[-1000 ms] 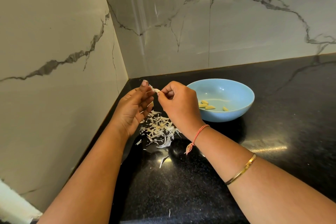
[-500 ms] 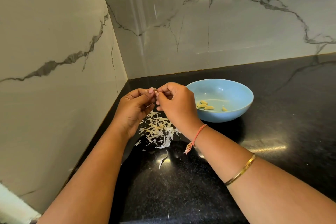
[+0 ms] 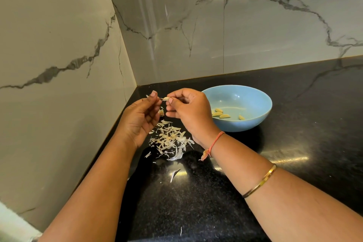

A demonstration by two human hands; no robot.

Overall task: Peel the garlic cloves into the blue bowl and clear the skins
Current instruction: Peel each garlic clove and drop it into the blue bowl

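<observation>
in the corner of the glossy black speckled stone countertop [image 3: 216, 212], where two grey-veined marble walls [image 3: 59, 45] meet, my hands are raised close together above the surface. my right hand [image 3: 188, 113] pinches a small pale garlic clove [image 3: 166, 98] between thumb and forefinger, with the other fingers curled in beneath. my left hand [image 3: 140, 120] sits just beside it, fingers curled, its thumb and forefinger tips closed on a thin strip of papery skin [image 3: 161, 99] that runs off the end of the clove. a small fibrous tuft [image 3: 161, 112] shows at the left hand's lower fingers (whether they grip it or it only sits behind them, i cannot tell). below both hands a loose pile of white and tan garlic skins [image 3: 170, 141] lies on the countertop, with a few stray slivers [image 3: 174, 175] nearer to me. to the right of my right hand, near the pile, stands the round light blue bowl [image 3: 263, 108], upright, and in its bottom lie a few peeled yellowish cloves [image 3: 224, 116], toward its left side. my right wrist carries an orange thread bracelet [image 3: 214, 143], and further up the forearm sits a thin gold bangle [image 3: 261, 181]
</observation>
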